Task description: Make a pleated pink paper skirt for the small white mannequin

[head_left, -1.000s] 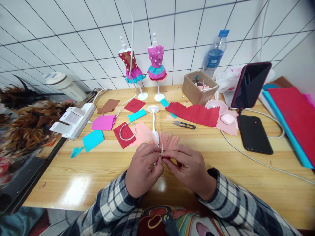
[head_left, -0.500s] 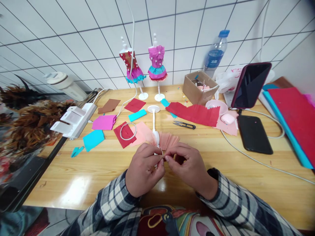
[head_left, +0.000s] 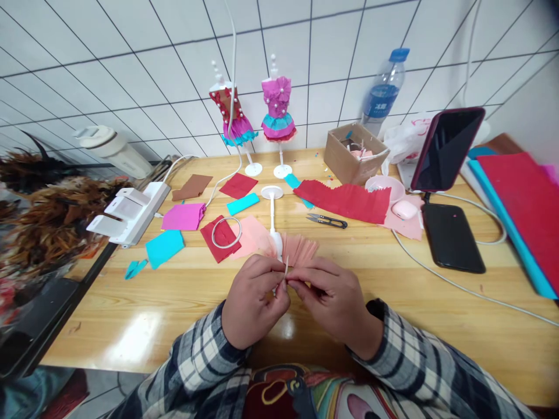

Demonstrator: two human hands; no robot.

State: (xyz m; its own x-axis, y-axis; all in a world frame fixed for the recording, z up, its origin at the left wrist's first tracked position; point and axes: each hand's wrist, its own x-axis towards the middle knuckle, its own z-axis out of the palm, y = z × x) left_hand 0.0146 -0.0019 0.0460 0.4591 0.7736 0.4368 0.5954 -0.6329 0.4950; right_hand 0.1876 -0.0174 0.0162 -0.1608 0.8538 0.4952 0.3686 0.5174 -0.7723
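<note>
My left hand (head_left: 257,299) and my right hand (head_left: 335,304) meet fingertip to fingertip near the table's front. Both are closed in a pinch on a thin pale strip (head_left: 286,266), whose free end sticks up between them. Just beyond and partly under the fingers, a small white mannequin stand (head_left: 273,218) lies on its side, base pointing away from me. Peach pleated crepe paper (head_left: 301,249) fans out to its right, with more sheer peach paper on its left. My hands hide the mannequin's near end.
Two dressed mini mannequins (head_left: 278,107) stand against the tiled wall. Around lie thread snips (head_left: 327,220), a long red crepe strip (head_left: 345,201), a white ring (head_left: 226,233) and coloured paper pieces. A cardboard box (head_left: 354,154), bottle (head_left: 384,93) and phones (head_left: 454,238) stand or lie rightward.
My fingertips have shifted slightly left, and the pale strip now stands straighter between them. My right-hand fingers are a little more extended. The camera view has moved slightly.
</note>
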